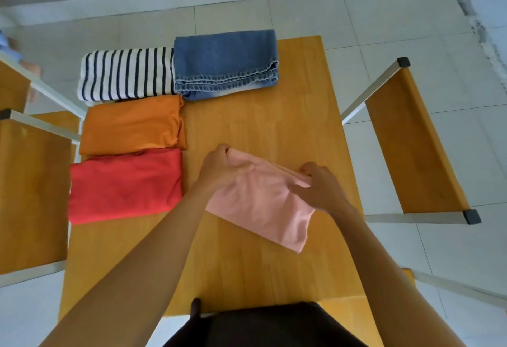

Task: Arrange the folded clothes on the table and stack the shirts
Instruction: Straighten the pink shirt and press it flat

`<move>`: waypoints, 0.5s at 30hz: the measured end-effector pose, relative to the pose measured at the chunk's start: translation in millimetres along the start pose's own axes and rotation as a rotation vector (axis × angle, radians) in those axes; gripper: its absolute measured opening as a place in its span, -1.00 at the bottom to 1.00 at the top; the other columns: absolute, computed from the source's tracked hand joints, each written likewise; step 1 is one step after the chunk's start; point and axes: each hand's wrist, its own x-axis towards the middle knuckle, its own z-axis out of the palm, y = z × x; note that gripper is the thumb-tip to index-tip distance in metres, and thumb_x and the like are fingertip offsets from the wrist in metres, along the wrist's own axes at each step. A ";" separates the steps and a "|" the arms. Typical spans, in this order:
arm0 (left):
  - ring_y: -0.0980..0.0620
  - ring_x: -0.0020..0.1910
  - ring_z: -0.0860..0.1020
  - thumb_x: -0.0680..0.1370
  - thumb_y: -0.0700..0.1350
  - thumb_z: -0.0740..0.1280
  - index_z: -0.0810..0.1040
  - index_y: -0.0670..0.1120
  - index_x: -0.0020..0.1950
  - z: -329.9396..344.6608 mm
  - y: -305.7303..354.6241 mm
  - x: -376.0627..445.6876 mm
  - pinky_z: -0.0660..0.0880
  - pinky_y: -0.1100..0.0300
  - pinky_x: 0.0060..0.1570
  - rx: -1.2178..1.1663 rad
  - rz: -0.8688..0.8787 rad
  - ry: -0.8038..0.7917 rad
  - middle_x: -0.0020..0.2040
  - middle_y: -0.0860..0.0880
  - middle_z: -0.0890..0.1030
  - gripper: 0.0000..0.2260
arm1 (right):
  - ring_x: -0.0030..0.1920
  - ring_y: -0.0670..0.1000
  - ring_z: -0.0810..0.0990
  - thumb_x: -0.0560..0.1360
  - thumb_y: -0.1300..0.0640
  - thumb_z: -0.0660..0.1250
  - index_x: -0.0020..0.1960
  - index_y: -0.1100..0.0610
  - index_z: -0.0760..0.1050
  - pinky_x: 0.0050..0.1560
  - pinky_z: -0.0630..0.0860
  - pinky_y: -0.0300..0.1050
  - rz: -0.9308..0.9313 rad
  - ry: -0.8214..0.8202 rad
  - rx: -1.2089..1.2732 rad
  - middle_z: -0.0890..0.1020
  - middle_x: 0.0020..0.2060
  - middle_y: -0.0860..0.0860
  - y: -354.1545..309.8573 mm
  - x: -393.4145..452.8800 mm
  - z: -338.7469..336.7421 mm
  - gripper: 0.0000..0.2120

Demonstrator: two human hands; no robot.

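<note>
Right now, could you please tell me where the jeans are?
The jeans lie folded at the table's far edge, touching the striped shirt on their left, beyond the orange shirt.

Pale tiled floor (384, 17), wooden chairs (411, 138)

The yellow wooden worktop (274, 105) looks smooth with a faint satin grain; the folded blue denim jeans (225, 62) are coarse, with stitched, faded hems; the black-and-white striped shirt (126, 73) seems a ribbed knit, though blur hides the weave; the orange shirt (131, 124), red shirt (123, 184) and pink shirt (263, 204) are soft matt jersey; the pale floor tiles (397, 12) have a dull sheen.
</note>
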 end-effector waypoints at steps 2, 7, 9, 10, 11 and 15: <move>0.15 -0.05 0.55 0.18 0.44 0.43 0.42 0.04 0.14 -0.6 -11.6 -13.2 0.49 0.22 -0.23 -0.081 -0.073 0.000 0.03 0.15 0.54 -0.29 | 0.14 0.20 0.55 0.36 -0.35 0.39 0.34 0.11 0.35 0.06 0.57 0.13 0.145 0.125 0.086 0.52 0.19 0.11 11.3 -12.2 8.1 -0.25; 0.12 -0.18 0.61 0.21 0.54 0.31 0.54 0.07 -0.06 15.5 -43.5 -58.5 0.50 0.21 -0.33 -0.214 -0.205 0.057 -0.17 0.17 0.61 -0.39 | 0.02 0.17 0.60 0.19 -0.56 0.30 0.25 0.16 0.39 -0.13 0.50 0.00 0.322 0.112 0.223 0.60 0.02 0.06 8.4 -43.9 45.4 -0.05; 0.06 -0.05 0.62 0.24 0.50 0.33 0.56 0.04 0.06 19.8 -58.3 -73.4 0.51 0.18 -0.22 -0.311 -0.229 0.138 -0.08 0.15 0.61 -0.36 | 0.00 0.14 0.60 0.27 -0.54 0.27 0.21 0.15 0.49 -0.13 0.48 -0.02 0.289 0.072 0.242 0.63 -0.03 0.05 0.8 -50.6 61.3 -0.15; 0.06 0.00 0.60 0.25 0.48 0.34 0.56 0.05 0.11 19.9 -65.8 -80.8 0.50 0.16 -0.14 -0.362 -0.235 0.180 -0.04 0.15 0.60 -0.36 | 0.01 0.13 0.61 0.34 -0.49 0.27 0.18 0.14 0.52 -0.09 0.52 0.00 0.253 0.081 0.280 0.64 -0.02 0.03 -2.5 -53.7 68.6 -0.24; 0.06 0.03 0.59 0.26 0.47 0.34 0.55 0.07 0.14 18.4 -73.3 -87.6 0.51 0.13 -0.07 -0.410 -0.240 0.206 0.00 0.16 0.60 -0.37 | 0.00 0.11 0.62 0.40 -0.44 0.26 0.13 0.12 0.54 -0.05 0.55 0.03 0.212 0.112 0.321 0.65 -0.05 0.01 -5.7 -58.0 75.1 -0.34; 0.12 0.05 0.60 0.31 0.45 0.31 0.57 0.24 0.13 3.9 -103.1 -107.4 0.55 0.04 0.08 -0.522 -0.219 0.142 0.05 0.19 0.64 -0.51 | -0.25 0.02 0.59 0.55 -0.32 0.19 -0.10 0.13 0.51 -0.27 0.50 -0.04 0.082 0.256 0.377 0.63 -0.29 0.02 -25.0 -76.7 99.6 -0.51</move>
